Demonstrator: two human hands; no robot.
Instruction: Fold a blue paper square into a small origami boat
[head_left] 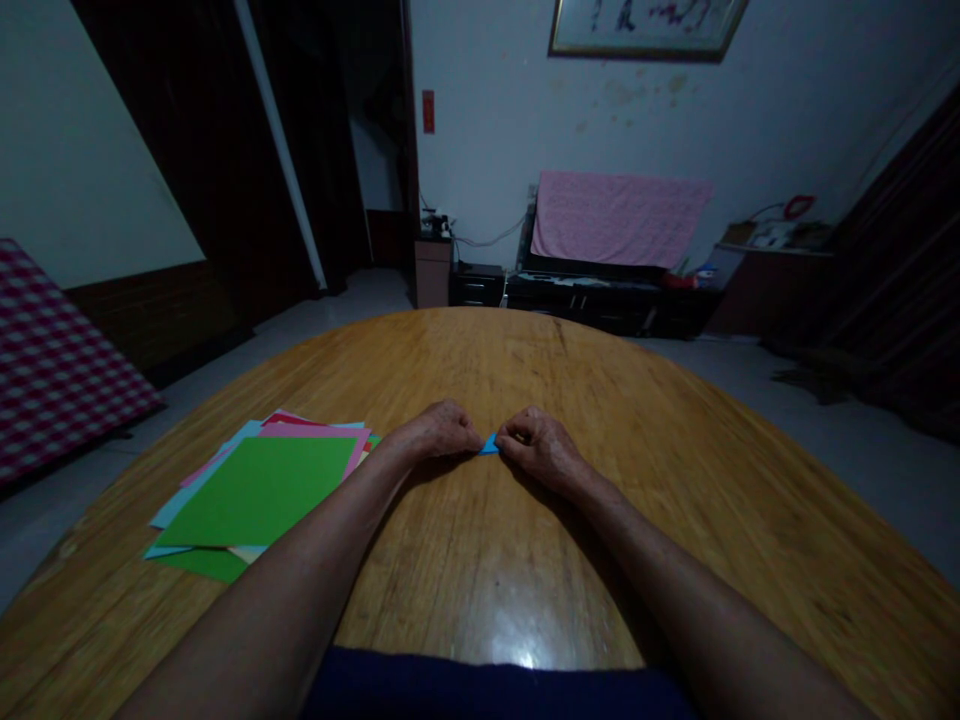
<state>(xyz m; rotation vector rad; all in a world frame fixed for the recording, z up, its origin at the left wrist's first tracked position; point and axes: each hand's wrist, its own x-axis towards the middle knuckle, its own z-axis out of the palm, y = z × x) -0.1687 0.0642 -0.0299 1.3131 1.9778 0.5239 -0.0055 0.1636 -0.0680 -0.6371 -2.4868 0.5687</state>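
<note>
Overall, a dim room with a low black cabinet [600,305] along the far wall [495,120], a pink cloth [619,220] draped above it and a framed calligraphy picture [645,25] hung higher, surrounds a large oval wooden table [675,470]. A red-and-white checked cloth [56,365] lies at far left, off the table. On the tabletop, a loose stack of coloured paper sheets [255,490], green on top with pink and blue beneath, sits left of centre, apparently placed there to keep the middle of the table free for the arms. The forearms [300,570] rest on the wood, which seems to steady the hands. The left hand [435,432] and right hand [538,450] curl inward and meet near the table's centre, pinching a small blue paper piece [490,445] between them from either side; the fingers hide most of it, so its exact shape cannot be told.
</note>
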